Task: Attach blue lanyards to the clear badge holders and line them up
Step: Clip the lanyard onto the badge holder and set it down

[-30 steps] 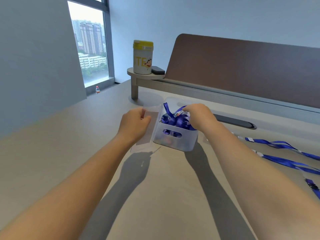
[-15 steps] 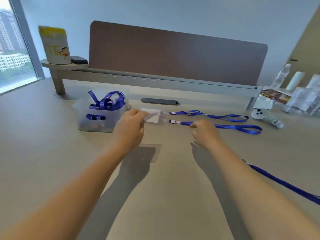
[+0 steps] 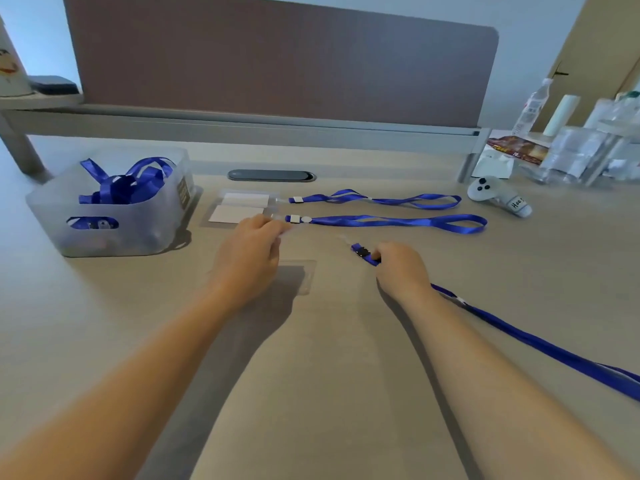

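Note:
My left hand (image 3: 249, 252) pinches a clear badge holder (image 3: 299, 277) by its top edge, just above the table. My right hand (image 3: 401, 268) grips the clip end of a blue lanyard (image 3: 554, 351), whose strap trails off to the lower right. The black clip (image 3: 362, 252) points toward my left hand, a short gap apart. Behind my hands lie two badge holders (image 3: 246, 200) (image 3: 235, 214) with white cards, each joined to a blue lanyard (image 3: 381, 199) (image 3: 381, 221) stretched out to the right. A translucent bin (image 3: 110, 233) at the left holds more blue lanyards (image 3: 128, 181).
A grey controller (image 3: 495, 195) lies at the right, with bottles and clear packaging (image 3: 571, 154) behind it. A brown partition (image 3: 277, 64) and its rail close off the back. A dark cable slot (image 3: 270, 175) is set in the table.
My right hand left the bin and now grips a lanyard's clip end to the right. My left hand carried the clear holder from beside the bin toward the middle. The view swung right.

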Available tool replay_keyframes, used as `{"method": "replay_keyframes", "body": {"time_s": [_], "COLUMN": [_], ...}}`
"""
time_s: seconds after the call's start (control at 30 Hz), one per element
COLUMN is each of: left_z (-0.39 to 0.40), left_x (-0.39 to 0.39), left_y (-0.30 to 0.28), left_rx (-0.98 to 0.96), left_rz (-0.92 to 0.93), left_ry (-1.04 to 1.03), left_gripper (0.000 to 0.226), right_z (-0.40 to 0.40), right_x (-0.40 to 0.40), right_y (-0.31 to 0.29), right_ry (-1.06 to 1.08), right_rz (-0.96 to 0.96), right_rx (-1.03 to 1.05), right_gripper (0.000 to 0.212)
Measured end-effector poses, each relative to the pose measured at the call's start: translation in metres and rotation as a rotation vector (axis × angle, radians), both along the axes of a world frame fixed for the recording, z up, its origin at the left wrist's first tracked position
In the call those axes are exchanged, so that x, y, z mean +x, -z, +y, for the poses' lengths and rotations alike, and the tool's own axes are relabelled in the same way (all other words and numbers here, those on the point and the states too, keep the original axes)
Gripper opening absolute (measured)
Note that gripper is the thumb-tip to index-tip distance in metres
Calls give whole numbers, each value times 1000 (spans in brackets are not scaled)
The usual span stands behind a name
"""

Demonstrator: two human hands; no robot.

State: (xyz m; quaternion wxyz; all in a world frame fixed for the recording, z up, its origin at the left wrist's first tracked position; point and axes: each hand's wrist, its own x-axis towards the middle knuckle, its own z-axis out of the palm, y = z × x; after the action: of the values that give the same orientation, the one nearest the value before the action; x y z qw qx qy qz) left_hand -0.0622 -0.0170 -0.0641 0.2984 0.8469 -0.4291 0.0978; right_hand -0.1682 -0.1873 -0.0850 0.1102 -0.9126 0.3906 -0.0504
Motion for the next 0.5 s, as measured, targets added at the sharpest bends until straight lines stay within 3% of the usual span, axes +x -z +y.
{"method": "replay_keyframes", "body": {"time_s": [0.13,0.27,0.5], "left_z": [1,6,18], "left_x": [-1,-1,6], "left_y": [2,2,0], "left_rx": [-3,11,0], "left_rz": [6,-1,19], "left_ry": [2,-5,-7], "left_gripper": [34,33,31], "right_z": [3,9,21], "right_x": [-2,0,15], "right_y": [-3,0,0], "right_ry": [-8,-97,-142], "right_rz": [12,-52,7], "right_rx": [-27,-33,-68], "right_gripper": [23,35,30]}}
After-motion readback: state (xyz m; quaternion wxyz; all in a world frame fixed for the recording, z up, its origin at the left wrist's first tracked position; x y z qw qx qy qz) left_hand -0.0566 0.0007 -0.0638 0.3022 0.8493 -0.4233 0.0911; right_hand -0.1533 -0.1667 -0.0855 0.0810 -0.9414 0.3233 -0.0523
